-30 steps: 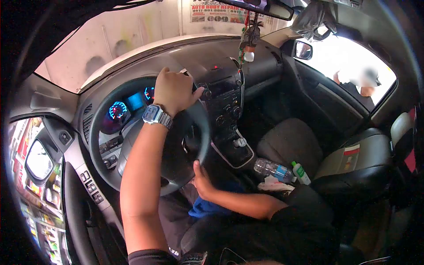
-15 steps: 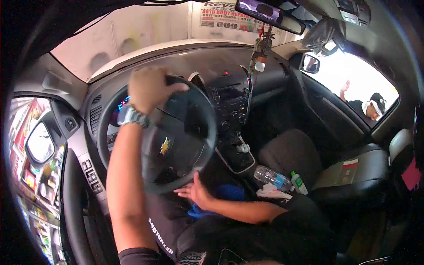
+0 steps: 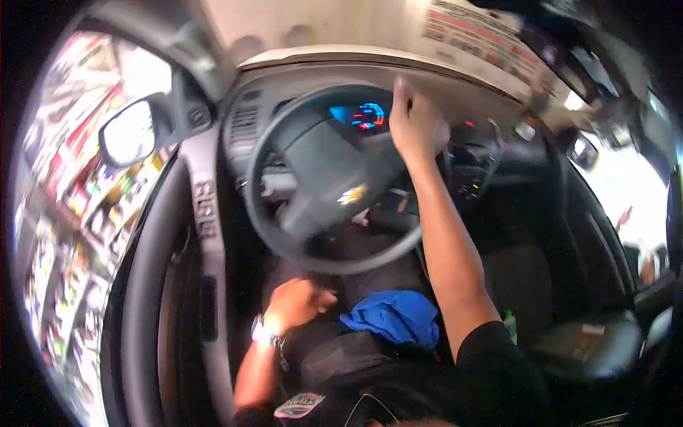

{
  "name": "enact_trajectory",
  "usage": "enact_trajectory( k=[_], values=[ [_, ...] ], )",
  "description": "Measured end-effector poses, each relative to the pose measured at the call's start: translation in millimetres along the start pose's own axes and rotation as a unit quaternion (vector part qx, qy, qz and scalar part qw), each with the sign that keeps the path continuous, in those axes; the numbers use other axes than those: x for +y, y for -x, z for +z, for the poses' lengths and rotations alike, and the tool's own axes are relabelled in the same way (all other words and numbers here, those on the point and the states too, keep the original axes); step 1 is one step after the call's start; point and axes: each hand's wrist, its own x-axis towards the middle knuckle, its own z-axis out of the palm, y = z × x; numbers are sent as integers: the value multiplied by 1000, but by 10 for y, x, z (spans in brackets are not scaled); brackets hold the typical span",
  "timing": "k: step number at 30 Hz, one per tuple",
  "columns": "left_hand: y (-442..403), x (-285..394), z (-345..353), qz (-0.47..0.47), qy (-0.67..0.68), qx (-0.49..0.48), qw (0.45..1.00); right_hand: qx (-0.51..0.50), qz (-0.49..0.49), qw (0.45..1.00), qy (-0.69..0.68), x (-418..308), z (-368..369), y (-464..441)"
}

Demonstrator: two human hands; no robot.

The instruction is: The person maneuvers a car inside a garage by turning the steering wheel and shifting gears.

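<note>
My right hand [image 3: 420,128] is closed round the upper right rim of the steering wheel [image 3: 334,267], thumb pointing up. My left hand [image 3: 295,304], with a watch [image 3: 267,333] on its wrist, hovers over my lap below the wheel, apart from the rim. Its fingers look loosely curled and a little blurred, with nothing visible in them. A crumpled blue cloth [image 3: 395,318] lies on my lap between my arms. Behind the wheel the instrument cluster [image 3: 364,116] glows blue and red. The wheel's hub, bearing a gold emblem [image 3: 352,194], is tilted.
To the left are the door panel with window switches [image 3: 205,206] and the side mirror [image 3: 128,133]. A green-capped bottle [image 3: 510,326] stands by the passenger seat [image 3: 590,349]. Outside the passenger window a person's raised hand [image 3: 625,215] shows. A wall with a sign [image 3: 477,32] is ahead.
My left hand has left the wheel's top and dropped to my lap. My right hand has risen from the lower rim to the upper right. The wheel has rotated; the view has swung left.
</note>
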Motion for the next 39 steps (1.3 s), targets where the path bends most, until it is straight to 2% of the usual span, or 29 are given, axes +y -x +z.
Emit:
enact_trajectory(
  k=[1,2,4,5,7,9,10,11,13,15,16,18,19,20,21,22,23,25,26,27,28,29,30,31,32,34,36,38,39],
  values=[
    [3,435,-190,167,-81,91,978,-17,-61,998,25,-281,104,-44],
    [-39,970,-549,169,-33,104,979,-27,-122,991,49,-583,191,-74],
    [-191,1772,-1044,228,-125,287,922,27,-264,961,81,-1037,492,153],
    [-510,2034,-1144,368,-81,402,834,93,-343,931,87,-1264,690,364],
    [-1135,2501,-1383,402,-205,368,812,-8,-506,858,91,-1499,746,961],
    [-2053,2495,-1499,447,-316,373,749,-249,-674,671,182,-1489,921,1495],
    [-2277,2415,-1574,469,-366,371,713,-356,-577,733,-52,-1263,978,1808],
    [-2186,2323,-1648,404,-387,336,758,-438,-432,736,-282,-920,1016,2133],
    [-1830,2062,-1842,269,-419,263,826,-403,-444,744,-295,-231,1111,2583],
    [-1595,1713,-1993,160,-325,343,867,-281,-586,760,-4,267,870,2713],
    [-1398,1496,-1987,119,-272,403,866,-281,-566,772,70,474,623,2737],
    [-1007,956,-1799,69,-146,524,837,-172,-517,824,156,1269,481,2642],
    [-825,643,-1599,98,-49,550,828,-501,-258,778,276,804,-91,2064],
    [-743,329,-1269,97,29,592,800,-374,-182,831,368,989,-132,1908],
    [-653,117,-880,96,127,595,787,-150,-249,906,309,1432,-65,1619],
    [-534,36,-423,33,271,546,792,28,-302,943,135,1437,-31,1159],
    [-579,-234,112,38,265,538,800,85,-304,946,69,1112,-10,723],
    [-483,-160,754,23,194,494,847,32,-211,974,70,150,-43,272],
    [-370,-174,793,52,268,214,938,7,-296,953,71,-13,56,35],
    [-254,-197,762,82,312,-91,942,7,-270,961,64,-381,64,76],
    [-189,229,338,166,241,-197,936,-19,-299,952,59,-723,92,133],
    [-118,540,51,212,277,-107,931,-60,-318,945,-40,-870,146,219],
    [42,1176,-565,215,108,14,971,-109,-286,952,-6,-1051,258,344],
    [-24,1388,-796,276,73,192,939,27,-421,907,-8,-1046,594,487],
    [-200,1636,-935,344,223,273,870,39,-473,880,34,-1107,697,698],
    [-464,2391,-1349,403,136,286,858,2,-569,818,81,-1156,852,1340],
    [-966,2751,-1597,430,-136,313,836,-43,-654,749,98,-1007,951,2017],
    [-1745,2535,-1782,539,-334,416,652,-66,-711,690,117,-758,850,2562],
    [-1921,2405,-1766,460,-346,349,739,-85,-725,669,141,-537,784,2665]
  ],
)
